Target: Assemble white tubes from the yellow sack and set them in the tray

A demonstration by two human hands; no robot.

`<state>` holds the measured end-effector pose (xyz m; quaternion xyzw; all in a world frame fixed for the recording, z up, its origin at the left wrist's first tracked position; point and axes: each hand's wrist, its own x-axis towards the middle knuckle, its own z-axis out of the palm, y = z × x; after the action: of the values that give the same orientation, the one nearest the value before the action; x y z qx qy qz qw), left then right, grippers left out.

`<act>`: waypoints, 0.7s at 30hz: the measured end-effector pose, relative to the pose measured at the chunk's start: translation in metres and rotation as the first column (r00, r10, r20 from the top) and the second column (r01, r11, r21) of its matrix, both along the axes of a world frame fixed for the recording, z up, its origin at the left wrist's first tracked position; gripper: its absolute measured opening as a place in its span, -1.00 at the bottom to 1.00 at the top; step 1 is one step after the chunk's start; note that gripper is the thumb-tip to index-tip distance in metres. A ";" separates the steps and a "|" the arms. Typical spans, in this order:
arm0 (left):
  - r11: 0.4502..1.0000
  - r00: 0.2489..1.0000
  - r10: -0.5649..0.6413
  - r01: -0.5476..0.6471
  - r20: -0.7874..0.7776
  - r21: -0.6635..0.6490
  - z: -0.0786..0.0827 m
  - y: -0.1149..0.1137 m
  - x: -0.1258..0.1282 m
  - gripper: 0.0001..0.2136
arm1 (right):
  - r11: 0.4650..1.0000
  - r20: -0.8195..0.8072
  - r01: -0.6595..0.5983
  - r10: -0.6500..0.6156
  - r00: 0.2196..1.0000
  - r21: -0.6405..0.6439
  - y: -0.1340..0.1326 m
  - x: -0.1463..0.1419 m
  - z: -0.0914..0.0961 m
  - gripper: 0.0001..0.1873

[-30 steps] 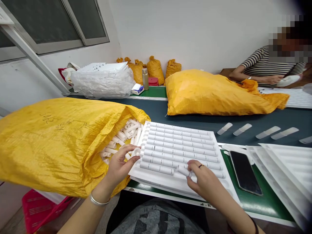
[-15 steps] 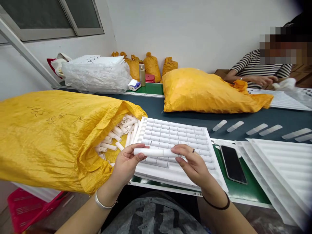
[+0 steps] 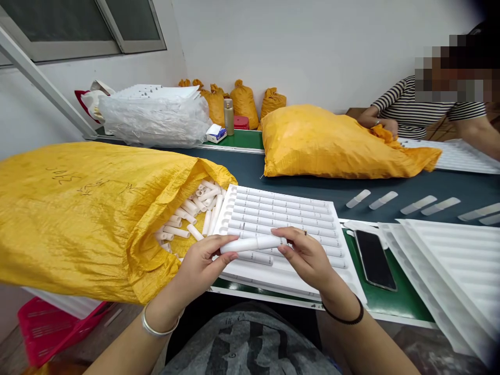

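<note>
Two hands on one white tube [image 3: 252,244], right above the tray [image 3: 281,270]! Left hand [image 3: 207,258] pinches one end, right hand [image 3: 307,255] the other. A second ago they held separate pieces apart; now those appear joined, tilting slightly since the last frame.

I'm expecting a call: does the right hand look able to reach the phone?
Probably yes, if the right hand lets go of the white tube: the phone lies uncovered beside the tray.
</note>
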<state>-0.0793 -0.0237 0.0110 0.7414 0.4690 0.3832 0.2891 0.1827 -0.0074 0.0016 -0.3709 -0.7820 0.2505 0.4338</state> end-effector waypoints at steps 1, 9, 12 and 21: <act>0.997 0.999 0.001 0.002 -0.037 0.077 0.000 0.000 0.000 -0.74 | 1.000 -0.001 0.009 -0.009 1.000 -0.024 0.000 -0.001 0.000 -0.71; 0.935 0.991 0.009 0.039 -0.132 0.353 0.001 -0.001 0.012 -0.68 | 0.978 -0.070 0.002 -0.016 0.997 -0.208 -0.001 -0.008 0.000 -0.72; 0.938 0.991 -0.018 0.062 -0.131 0.340 -0.004 -0.003 0.019 -0.66 | 0.984 0.004 -0.033 0.034 0.999 -0.174 -0.006 -0.010 -0.005 -0.70; 0.984 0.812 0.179 -0.135 -0.555 0.119 -0.049 0.046 -0.044 -0.59 | 0.815 0.459 0.579 -0.522 0.719 0.020 0.095 0.073 -0.033 -0.71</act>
<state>-0.1236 0.0220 -0.0376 0.7902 0.5785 0.1869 0.0773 0.2554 0.0878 -0.0312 -0.6601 -0.6960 0.0669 0.2744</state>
